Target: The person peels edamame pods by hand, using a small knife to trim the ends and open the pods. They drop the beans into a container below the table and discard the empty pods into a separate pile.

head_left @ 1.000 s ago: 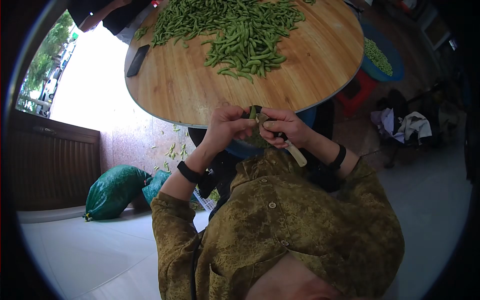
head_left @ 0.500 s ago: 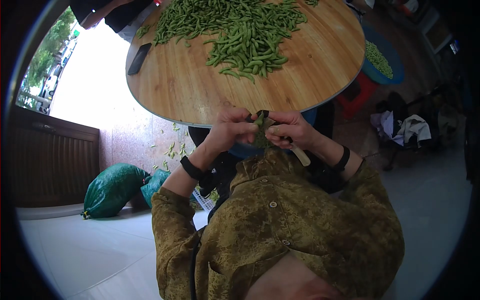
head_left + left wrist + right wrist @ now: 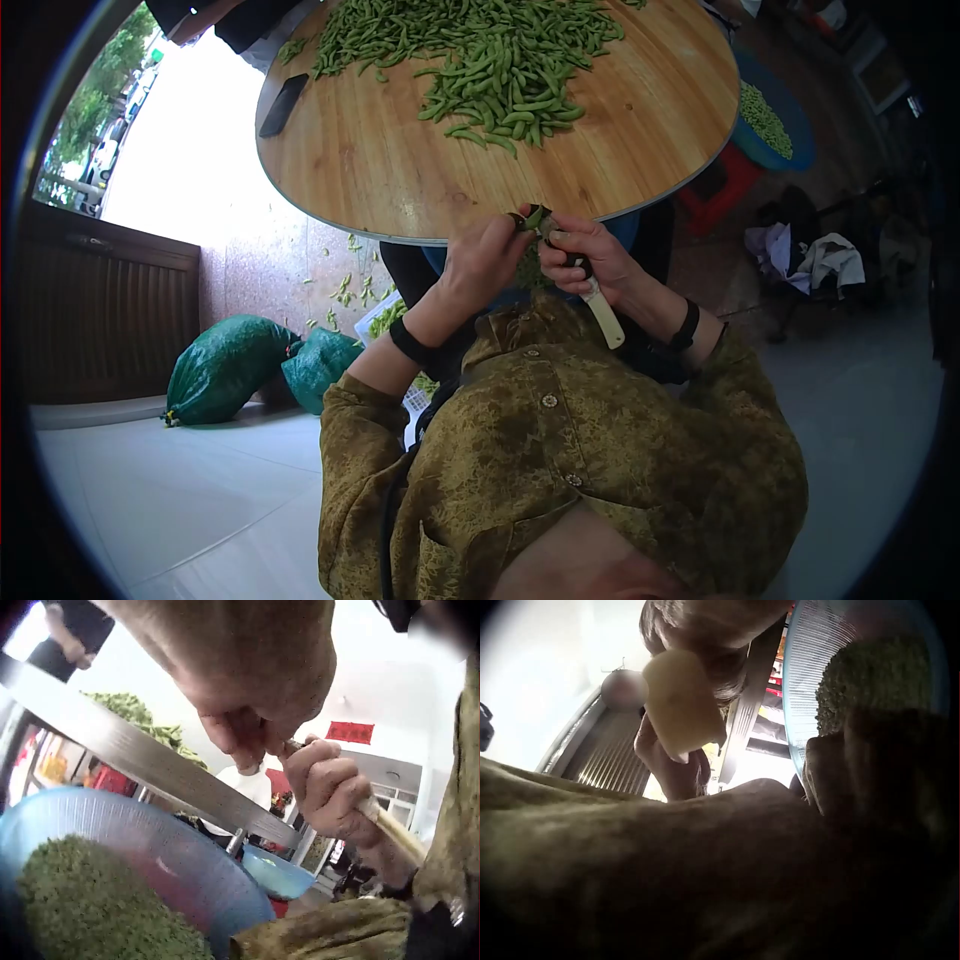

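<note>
So there's a round wood-grain table (image 3: 380,170) over shiny pale floor tiles (image 3: 230,500), bumpy heap of green pods (image 3: 500,75) on top — and by its near edge the left hand (image 3: 478,262) pinches one slim green pod (image 3: 537,216) while the right hand (image 3: 594,260) grips a smooth cream-handled tool (image 3: 604,318).
</note>
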The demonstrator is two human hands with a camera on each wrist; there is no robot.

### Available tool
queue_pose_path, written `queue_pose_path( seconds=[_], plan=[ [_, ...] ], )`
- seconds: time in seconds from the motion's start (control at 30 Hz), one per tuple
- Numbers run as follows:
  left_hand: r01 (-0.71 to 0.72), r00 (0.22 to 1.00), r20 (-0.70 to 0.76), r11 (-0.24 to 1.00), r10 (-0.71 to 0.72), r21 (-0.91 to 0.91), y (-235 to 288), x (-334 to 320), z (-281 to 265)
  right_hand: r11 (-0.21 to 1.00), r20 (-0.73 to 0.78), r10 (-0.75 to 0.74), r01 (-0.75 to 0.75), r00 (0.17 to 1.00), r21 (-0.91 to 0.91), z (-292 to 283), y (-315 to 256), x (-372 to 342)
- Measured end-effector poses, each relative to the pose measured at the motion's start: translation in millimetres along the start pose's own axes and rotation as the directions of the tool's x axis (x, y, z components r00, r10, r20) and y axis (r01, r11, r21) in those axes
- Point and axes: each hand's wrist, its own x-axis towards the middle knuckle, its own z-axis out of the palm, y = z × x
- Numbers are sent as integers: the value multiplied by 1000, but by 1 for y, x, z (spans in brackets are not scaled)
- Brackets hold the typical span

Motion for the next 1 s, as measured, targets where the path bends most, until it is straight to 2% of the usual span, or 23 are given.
queue_pose_path(
  seconds=[0.07,0.1,0.2,0.27,0.4,0.43,0.47,0.5,0.57,0.63,0.7,0.77,0.8,0.83,0.87,0.9,0.93,0.97,1.0],
  plan=[
    [-140,990,-6,978,143,157,1,-1,0,998,10,12,-12,1000,56,2,1,0],
    [-140,990,-6,977,143,158,1,-2,1,999,17,9,-10,1000,36,1,3,1],
    [-97,994,-46,992,101,81,1,-4,2,1000,27,-2,2,1000,-25,3,2,-2],
    [43,998,-51,994,-48,-102,6,-5,0,998,28,-7,9,1000,-59,6,0,-5],
    [102,992,-55,985,-111,-141,8,0,0,996,71,-47,52,996,-72,4,-3,-4],
    [312,945,46,846,-325,-433,8,0,1,993,76,-68,75,995,-93,2,-3,-3],
    [485,852,204,581,-482,-654,7,0,1,993,78,-66,74,995,-96,0,-5,-2],
    [484,852,202,582,-483,-654,6,0,2,988,94,-69,81,993,-131,-2,-8,0],
    [568,755,374,254,-538,-783,3,0,4,983,112,-67,85,991,-165,-4,-8,2],
    [579,748,394,235,-534,-781,0,-1,6,953,86,-101,121,991,-278,-5,-5,2],
    [588,741,413,216,-529,-779,1,-3,8,951,62,-118,130,991,-280,-4,-2,2],
    [647,708,327,390,-626,-655,4,-5,11,948,43,-135,142,990,-285,-2,1,3],
    [647,708,326,390,-626,-655,6,-7,12,913,0,-188,174,982,-370,1,3,3],
    [570,813,174,696,-556,-437,8,-9,12,869,-39,-242,199,969,-453,2,5,4],
    [424,905,61,894,-420,-141,10,-11,14,868,-37,-242,199,969,-455,3,6,7],
    [423,906,60,895,-419,-142,10,-12,16,867,-100,-278,206,955,-453,2,7,10],
    [255,964,-49,961,-261,-102,11,-14,19,867,-162,-313,212,936,-451,2,8,11],
    [85,984,-150,995,-91,-44,10,-16,21,867,-162,-314,212,936,-451,1,8,11],
    [85,984,-152,995,-91,-43,10,-18,21,849,-118,-323,232,939,-475,1,8,11]
  ],
)
